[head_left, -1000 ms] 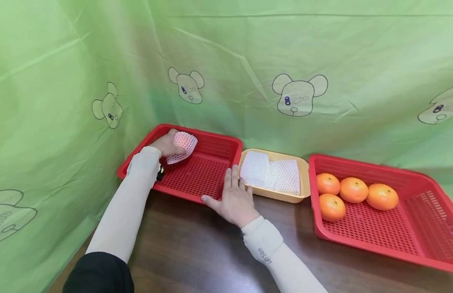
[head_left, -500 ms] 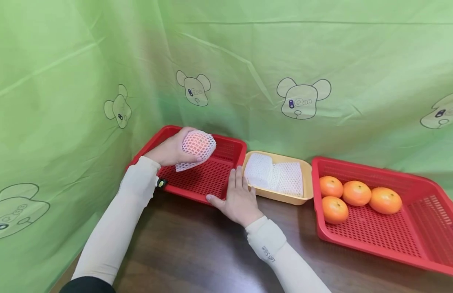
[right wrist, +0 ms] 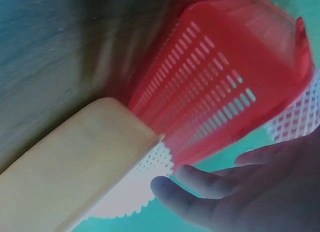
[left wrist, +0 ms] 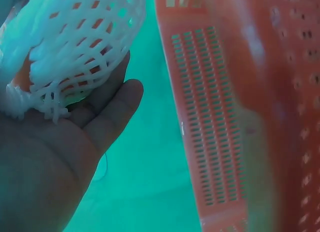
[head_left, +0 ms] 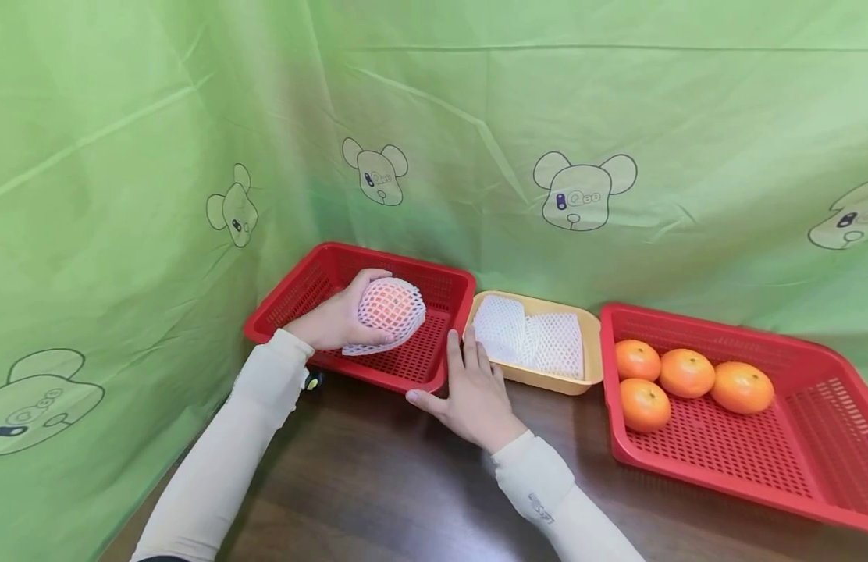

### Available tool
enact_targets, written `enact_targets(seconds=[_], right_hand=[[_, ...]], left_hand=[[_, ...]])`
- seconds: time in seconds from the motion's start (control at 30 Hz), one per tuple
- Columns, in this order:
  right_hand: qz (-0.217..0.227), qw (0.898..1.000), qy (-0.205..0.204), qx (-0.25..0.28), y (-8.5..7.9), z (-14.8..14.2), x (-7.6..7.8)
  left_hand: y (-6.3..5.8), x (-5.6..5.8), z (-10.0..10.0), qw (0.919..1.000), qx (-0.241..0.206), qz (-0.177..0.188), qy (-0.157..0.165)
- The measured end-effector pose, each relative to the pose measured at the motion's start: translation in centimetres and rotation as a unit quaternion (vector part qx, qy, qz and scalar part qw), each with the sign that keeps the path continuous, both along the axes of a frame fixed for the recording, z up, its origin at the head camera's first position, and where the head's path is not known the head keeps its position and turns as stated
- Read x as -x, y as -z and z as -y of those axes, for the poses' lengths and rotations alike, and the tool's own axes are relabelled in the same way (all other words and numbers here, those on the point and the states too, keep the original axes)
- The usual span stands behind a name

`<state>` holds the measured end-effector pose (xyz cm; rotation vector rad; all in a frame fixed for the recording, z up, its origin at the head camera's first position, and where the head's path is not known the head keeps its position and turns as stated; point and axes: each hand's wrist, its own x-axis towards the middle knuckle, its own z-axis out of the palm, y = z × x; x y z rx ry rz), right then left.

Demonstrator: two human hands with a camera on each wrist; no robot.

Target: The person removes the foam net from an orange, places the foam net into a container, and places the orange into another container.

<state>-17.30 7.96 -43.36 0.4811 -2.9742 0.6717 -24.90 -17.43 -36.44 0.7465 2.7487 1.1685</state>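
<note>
My left hand [head_left: 333, 320] grips an orange in a white foam net sleeve [head_left: 393, 306], above the left red basket [head_left: 434, 275]. Loose netting trails from the sleeve's lower side. In the left wrist view the net [left wrist: 90, 39] lies against the palm and fingers, and orange shows through its holes. My right hand [head_left: 478, 402] has its fingers spread, right by the basket's front right corner and the cream tray [head_left: 539, 380]; nothing is in it. White foam net sleeves [head_left: 556, 343] lie flat in that tray.
To the right stands another red basket [head_left: 736, 457] with several bare oranges [head_left: 645, 404] at its left end. Both baskets and the tray sit on a dark wooden table [head_left: 364, 468]. A green curtain [head_left: 462, 218] with printed mouse heads hangs close behind them.
My left hand has lifted the netted orange from the left basket's back left and brought it right and toward me. My right hand has moved slightly right and toward me.
</note>
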Motion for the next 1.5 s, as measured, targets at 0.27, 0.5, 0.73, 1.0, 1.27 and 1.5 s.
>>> enact_targets(seconds=[0.27,0.5,0.73,1.0,1.27,1.5], right_hand=[[-0.019,1.0,-0.012,0.019,0.0,-4.1,-2.5],[-0.049,0.998,-0.011,0.023,0.2,-7.7,-5.3],[-0.069,0.997,-0.02,0.035,-0.7,-10.6,-7.3],[-0.11,0.991,-0.055,0.056,0.3,-12.8,-10.1],[-0.112,0.99,-0.09,-0.008,3.8,-12.7,-12.0],[-0.084,0.994,-0.063,-0.035,4.7,-11.9,-12.3]], left_hand=[[0.9,-2.0,-2.5,0.9991,-0.002,-0.008,0.041],[1.6,-4.6,-5.9,0.9941,-0.022,-0.022,0.104],[3.9,-7.3,-10.4,0.9864,-0.04,-0.015,0.159],[9.3,-9.0,-14.8,0.9846,-0.012,-0.001,0.174],[12.5,-9.9,-16.4,0.9783,0.086,0.031,0.186],[11.9,-10.3,-16.2,0.9767,0.114,0.031,0.179]])
